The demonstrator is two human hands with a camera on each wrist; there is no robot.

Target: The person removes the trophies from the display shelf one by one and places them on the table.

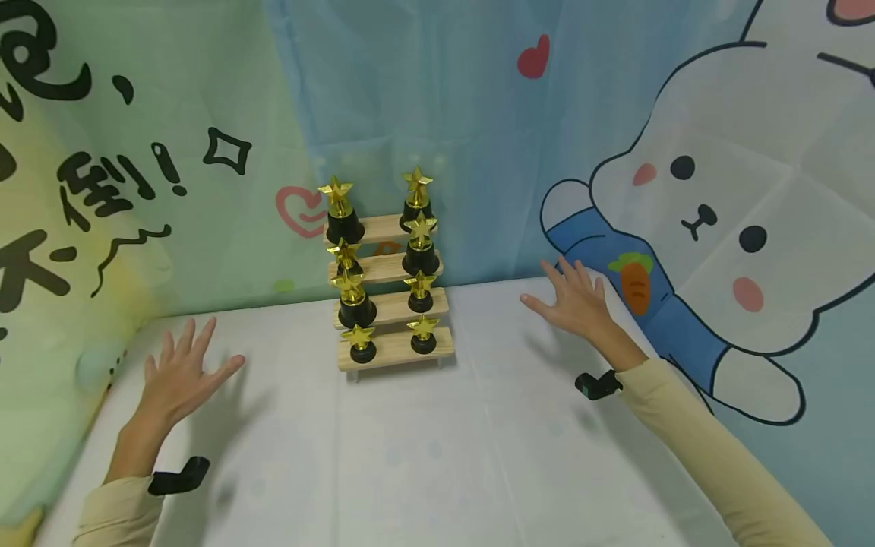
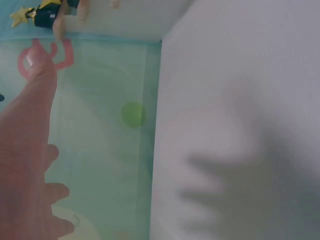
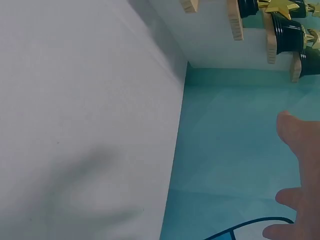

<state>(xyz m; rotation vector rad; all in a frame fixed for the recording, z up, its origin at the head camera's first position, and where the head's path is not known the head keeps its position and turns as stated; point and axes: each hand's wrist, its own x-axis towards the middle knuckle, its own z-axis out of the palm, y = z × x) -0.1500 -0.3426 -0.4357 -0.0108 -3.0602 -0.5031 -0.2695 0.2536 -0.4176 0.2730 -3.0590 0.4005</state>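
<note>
A stepped wooden rack [image 1: 396, 348] stands at the back middle of the white table. Gold star trophies with black bases line its tiers in two columns, among them a large trophy [image 1: 421, 247] and a small front trophy [image 1: 423, 335]. To the left of the rack, my left hand [image 1: 179, 376] is held over the table, fingers spread and holding nothing. My right hand [image 1: 574, 302] hovers on the other side, also spread and bare. Some trophies [image 3: 290, 32] show at the top of the right wrist view, beyond the right thumb.
The white table [image 1: 410, 471] stretches in front of the rack. Right behind it hangs a printed cloth backdrop [image 1: 465, 152] with a cartoon rabbit [image 1: 724, 213] on the right and black lettering on the left. A black wrist mount [image 1: 181, 477] sits at the left cuff, another [image 1: 598, 385] at the right.
</note>
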